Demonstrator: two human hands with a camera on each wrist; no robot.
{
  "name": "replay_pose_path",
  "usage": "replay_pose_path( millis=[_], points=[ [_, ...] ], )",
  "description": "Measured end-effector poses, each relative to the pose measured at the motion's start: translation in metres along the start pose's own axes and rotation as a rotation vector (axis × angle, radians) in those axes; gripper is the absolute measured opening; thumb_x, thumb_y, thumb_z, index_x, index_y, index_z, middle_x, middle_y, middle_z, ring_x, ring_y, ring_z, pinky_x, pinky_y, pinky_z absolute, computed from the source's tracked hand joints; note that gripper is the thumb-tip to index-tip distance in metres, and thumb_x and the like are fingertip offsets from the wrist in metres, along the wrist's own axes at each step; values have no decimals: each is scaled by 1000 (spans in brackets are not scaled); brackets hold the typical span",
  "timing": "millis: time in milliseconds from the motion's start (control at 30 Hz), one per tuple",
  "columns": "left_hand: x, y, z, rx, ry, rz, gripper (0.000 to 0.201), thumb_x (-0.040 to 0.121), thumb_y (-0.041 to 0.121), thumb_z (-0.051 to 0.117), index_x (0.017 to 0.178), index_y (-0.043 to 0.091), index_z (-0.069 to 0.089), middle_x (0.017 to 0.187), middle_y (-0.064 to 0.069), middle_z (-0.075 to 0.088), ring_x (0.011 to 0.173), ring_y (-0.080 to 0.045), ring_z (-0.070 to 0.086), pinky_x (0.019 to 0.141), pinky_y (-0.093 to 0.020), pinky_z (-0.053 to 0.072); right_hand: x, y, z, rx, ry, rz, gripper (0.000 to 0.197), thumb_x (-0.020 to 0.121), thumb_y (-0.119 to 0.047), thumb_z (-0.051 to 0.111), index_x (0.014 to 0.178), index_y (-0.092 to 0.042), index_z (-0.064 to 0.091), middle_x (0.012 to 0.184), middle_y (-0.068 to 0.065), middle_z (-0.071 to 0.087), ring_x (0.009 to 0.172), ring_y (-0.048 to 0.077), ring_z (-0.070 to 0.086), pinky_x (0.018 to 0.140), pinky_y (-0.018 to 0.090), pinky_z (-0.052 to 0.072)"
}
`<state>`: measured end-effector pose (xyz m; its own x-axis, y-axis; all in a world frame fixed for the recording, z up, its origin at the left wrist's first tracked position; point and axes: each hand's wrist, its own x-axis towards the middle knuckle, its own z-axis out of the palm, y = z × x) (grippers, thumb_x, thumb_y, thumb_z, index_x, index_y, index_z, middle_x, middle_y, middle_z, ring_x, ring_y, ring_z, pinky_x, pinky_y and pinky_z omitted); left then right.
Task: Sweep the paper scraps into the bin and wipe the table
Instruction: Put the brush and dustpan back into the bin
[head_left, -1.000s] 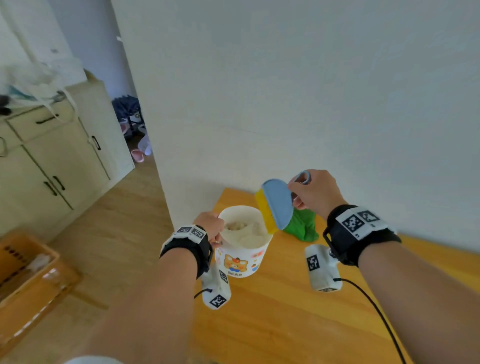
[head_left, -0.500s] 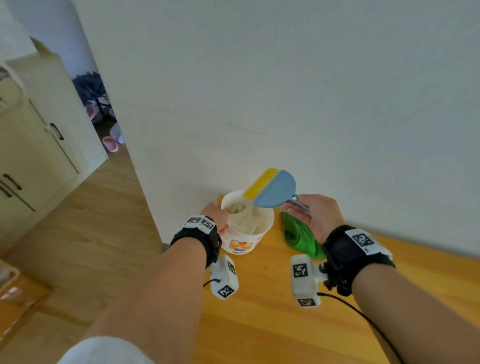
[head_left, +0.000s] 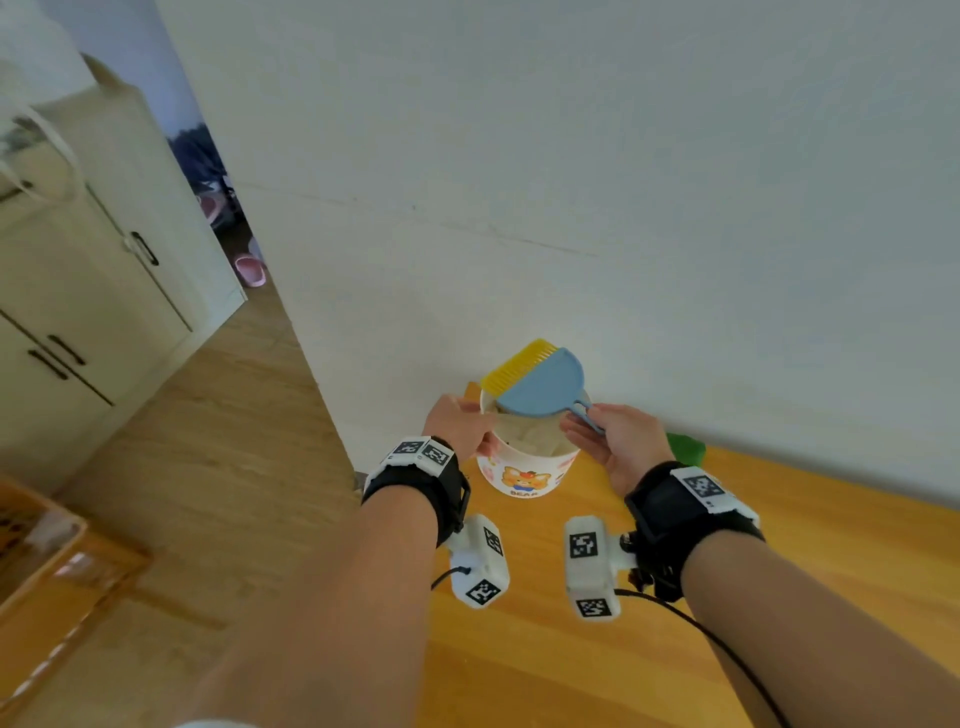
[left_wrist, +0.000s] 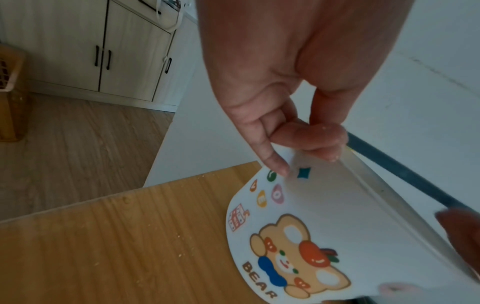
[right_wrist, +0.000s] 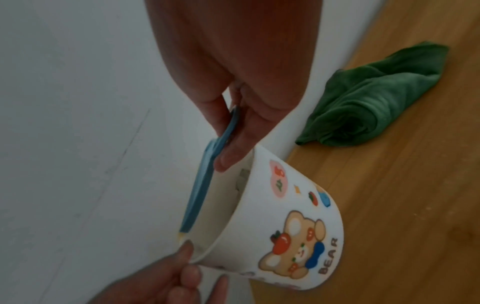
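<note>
Over on the far left a cream cabinet (head_left: 78, 291) with black handles stands on the wood-plank floor (head_left: 208, 467), and a wooden crate (head_left: 47, 545) sits low in the corner beside it. Past the cabinet, a pink slipper (head_left: 250, 269) lies in the doorway. Coming in toward the yellow wooden table (head_left: 571, 649), the left hand (head_left: 460, 428) grips the near-left rim of the bin (head_left: 524, 475), thumb and fingers pinching the lip, with the little finger lying against the printed side. The bin is a small white tub with a cartoon bear and the word BEAR on it, standing at the table's far left corner, close against the white wall (head_left: 571, 182). Inside it there is crumpled pale paper (head_left: 530, 436). Over its open top sits the blue dustpan (head_left: 543, 387), tilted, with a yellow comb-like brush (head_left: 511, 366) clipped along its upper edge. The right hand (head_left: 621, 441) holds the dustpan by its thin blue handle (head_left: 584, 415), the fingers closed around it just above the bin's right rim. Fine crumbs (left_wrist: 179, 255) dot the tabletop near the bin on the left side. Further right, a crumpled green cloth (right_wrist: 376, 98) lies on the table against the wall, just beside the bin but not touching it.
</note>
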<state>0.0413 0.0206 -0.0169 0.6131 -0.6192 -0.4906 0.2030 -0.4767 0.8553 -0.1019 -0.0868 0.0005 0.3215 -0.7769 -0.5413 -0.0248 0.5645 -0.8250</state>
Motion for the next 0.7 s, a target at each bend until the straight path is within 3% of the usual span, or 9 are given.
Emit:
replay_pose_path(
  millis=[67, 167, 233, 333, 433, 533, 600, 700],
  points=[
    [0, -2, 0, -5, 12, 15, 24, 90, 5, 62, 75, 18, 48, 63, -14, 63, 54, -22, 57, 80, -40, 56, 3, 5, -4, -205, 95, -68, 4, 91, -3, 59, 88, -3, 61, 78, 14, 64, 62, 18, 63, 55, 26, 55],
    [-5, -1, -1, -40, 14, 22, 25, 91, 7, 63, 70, 13, 51, 64, -15, 62, 54, -22, 56, 74, -39, 57, 7, 11, -12, -435, 166, -132, 13, 85, -11, 69, 74, -13, 62, 75, 7, 62, 62, 14, 57, 53, 25, 50],
    [-6, -2, -1, -64, 13, 22, 24, 92, 8, 63, 71, 12, 51, 66, -15, 62, 54, -21, 55, 67, -33, 56, 10, 12, -16, -474, 160, -143, 13, 83, -14, 71, 74, -14, 62, 75, 6, 62, 62, 14, 57, 52, 25, 49],
    [-5, -6, -1, -88, 14, 21, 18, 92, 12, 63, 79, 8, 52, 67, -15, 63, 53, -22, 56, 67, -33, 56, 9, 12, -18, -518, 151, -175, 15, 84, -17, 71, 73, -16, 61, 77, 5, 63, 61, 15, 59, 56, 28, 53],
    [-1, -12, -2, -135, 25, -27, 23, 93, 23, 61, 103, 4, 51, 70, -17, 65, 47, -20, 57, 62, -32, 57, 9, 10, -23, -587, 148, -198, 16, 85, -26, 70, 75, -16, 61, 75, 3, 63, 62, 16, 61, 71, 38, 59],
    [1, -20, -3, -166, 39, -94, 34, 98, 36, 48, 99, 2, 55, 59, -15, 64, 39, -17, 55, 57, -29, 55, 13, 6, -37, -674, 200, -261, 18, 86, -31, 63, 78, -15, 63, 76, 6, 66, 76, 27, 66, 80, 46, 58],
    [4, -33, -3, -173, 64, -148, 37, 101, 36, 39, 94, 3, 55, 55, -12, 63, 42, -19, 53, 56, -30, 51, 16, 2, -51, -793, 250, -317, 19, 89, -30, 58, 84, -14, 65, 81, 7, 68, 81, 29, 65, 76, 40, 56],
    [9, -59, -1, -32, 127, -210, 25, 100, 21, 39, 97, 2, 54, 62, -11, 61, 41, -18, 44, 43, -23, 38, 26, 0, -76, -1016, 264, -378, 16, 92, -25, 54, 94, -15, 66, 95, 7, 69, 78, 22, 62, 63, 27, 48]
  ],
)
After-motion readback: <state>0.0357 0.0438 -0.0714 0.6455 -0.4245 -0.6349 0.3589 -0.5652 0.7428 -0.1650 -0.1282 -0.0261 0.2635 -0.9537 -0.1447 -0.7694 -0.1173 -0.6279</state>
